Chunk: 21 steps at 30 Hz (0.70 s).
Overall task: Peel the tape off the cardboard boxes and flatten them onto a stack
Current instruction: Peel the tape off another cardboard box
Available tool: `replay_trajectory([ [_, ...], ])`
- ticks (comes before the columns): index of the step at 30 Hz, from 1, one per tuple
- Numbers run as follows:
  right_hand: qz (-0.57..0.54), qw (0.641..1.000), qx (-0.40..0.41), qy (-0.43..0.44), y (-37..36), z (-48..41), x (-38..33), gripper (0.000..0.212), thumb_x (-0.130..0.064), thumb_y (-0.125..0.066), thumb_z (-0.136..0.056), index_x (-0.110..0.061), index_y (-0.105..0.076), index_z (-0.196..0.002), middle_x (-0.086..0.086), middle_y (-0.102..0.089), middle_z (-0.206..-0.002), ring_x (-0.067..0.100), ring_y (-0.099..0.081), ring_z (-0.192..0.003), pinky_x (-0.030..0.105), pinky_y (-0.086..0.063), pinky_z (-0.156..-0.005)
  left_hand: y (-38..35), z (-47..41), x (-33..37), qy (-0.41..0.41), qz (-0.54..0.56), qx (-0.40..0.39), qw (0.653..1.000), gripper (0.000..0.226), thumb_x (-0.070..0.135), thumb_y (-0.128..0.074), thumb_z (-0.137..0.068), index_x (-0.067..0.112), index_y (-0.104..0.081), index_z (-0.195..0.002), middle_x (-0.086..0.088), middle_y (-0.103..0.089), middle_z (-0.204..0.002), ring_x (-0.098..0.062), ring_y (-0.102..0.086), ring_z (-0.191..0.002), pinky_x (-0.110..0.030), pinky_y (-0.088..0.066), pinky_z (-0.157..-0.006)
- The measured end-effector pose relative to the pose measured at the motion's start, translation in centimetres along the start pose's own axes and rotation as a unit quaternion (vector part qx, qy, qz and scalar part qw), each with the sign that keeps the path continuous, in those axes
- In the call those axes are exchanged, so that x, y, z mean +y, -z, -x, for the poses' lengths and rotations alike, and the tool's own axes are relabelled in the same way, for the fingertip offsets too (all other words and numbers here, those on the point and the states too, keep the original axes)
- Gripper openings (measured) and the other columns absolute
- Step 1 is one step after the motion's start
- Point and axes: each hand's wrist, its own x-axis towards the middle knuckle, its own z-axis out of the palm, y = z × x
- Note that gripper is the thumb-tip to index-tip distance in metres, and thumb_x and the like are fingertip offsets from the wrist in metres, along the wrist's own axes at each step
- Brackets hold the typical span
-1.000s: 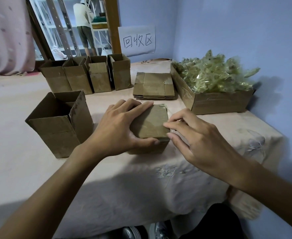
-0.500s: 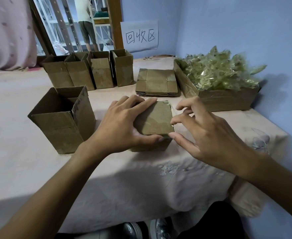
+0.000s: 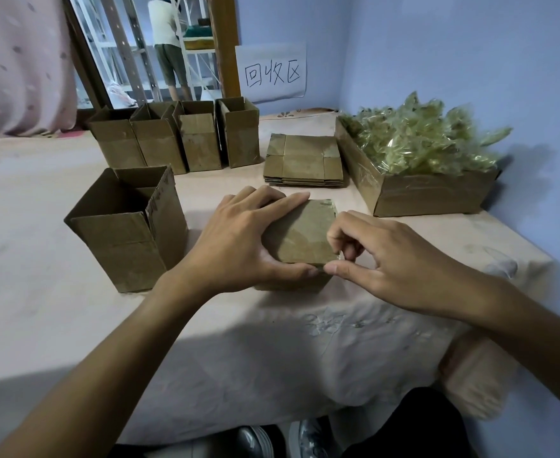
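At the middle of a table covered with a pale, faintly embroidered tablecloth (image 3: 40,259), a small taped box (image 3: 300,239) is held down by the left hand (image 3: 239,242), whose fingers are spread over the lid while the thumb is hooked on the near edge. At the box's 4 o'clock corner the right hand (image 3: 387,259) is curled into a pinch, and a glinting end of tape (image 3: 338,257) appears to be caught between forefinger and thumb, though the contact is too small to be certain. For the peel to go well, the box should be kept pinned flat, and the tape should be drawn back low and slowly along the seam, so that the strip is not snapped and the paper face is not torn. The cardboard is seen as dull brown, matte and soft-edged, and the lid shows a slight sheen from the film. At 9 o'clock one open box (image 3: 130,226) is stood upright with a ragged corrugated flap. At 11 o'clock a row of four open boxes (image 3: 172,140) is lined up. At 12 o'clock a neat stack (image 3: 303,163) of flattened boxes is laid. At 2 o'clock a shallow carton (image 3: 420,193) is heaped with crumpled tape (image 3: 424,137), glossy and yellow-green.
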Motion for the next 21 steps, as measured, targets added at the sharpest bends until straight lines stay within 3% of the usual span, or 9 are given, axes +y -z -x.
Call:
replay_trajectory([
  [9, -0.011, 0.998, 0.061, 0.017, -0.3, 0.9, 0.3, 0.012, -0.017, -0.068, -0.097, -0.02, -0.057, -0.097, -0.012, -0.058, -0.092, 0.015, -0.061, -0.086, 0.038, -0.049, -0.075, 0.2, -0.4, -0.5, 0.017, 0.02, -0.014, 1.0, 0.104, 0.089, -0.056, -0.068, 0.033, -0.044, -0.155, 0.008, -0.055, -0.133, -0.014, -0.047, -0.12, -0.032, -0.034, -0.099],
  [14, 0.044, 0.995, 0.086, 0.029, -0.3, 1.3, 0.4, 0.012, -0.019, -0.068, -0.097, -0.019, -0.059, -0.104, -0.012, -0.06, -0.096, 0.007, -0.059, -0.085, 0.034, -0.048, -0.075, 0.2, -0.8, -0.6, 0.025, 0.021, -0.023, 0.999, 0.105, 0.09, -0.055, -0.067, 0.035, -0.043, -0.155, 0.008, -0.054, -0.135, -0.013, -0.045, -0.12, -0.032, -0.034, -0.097],
  [21, 0.06, 0.994, 0.077, 0.045, -0.6, 1.2, 0.7, 0.018, -0.037, -0.063, -0.096, -0.02, -0.058, -0.101, -0.013, -0.058, -0.098, 0.013, -0.058, -0.081, 0.039, -0.049, -0.073, 0.2, -1.0, -0.6, 0.028, 0.035, -0.032, 0.998, 0.105, 0.089, -0.056, -0.066, 0.034, -0.043, -0.155, 0.01, -0.053, -0.135, -0.012, -0.045, -0.121, -0.033, -0.036, -0.1],
])
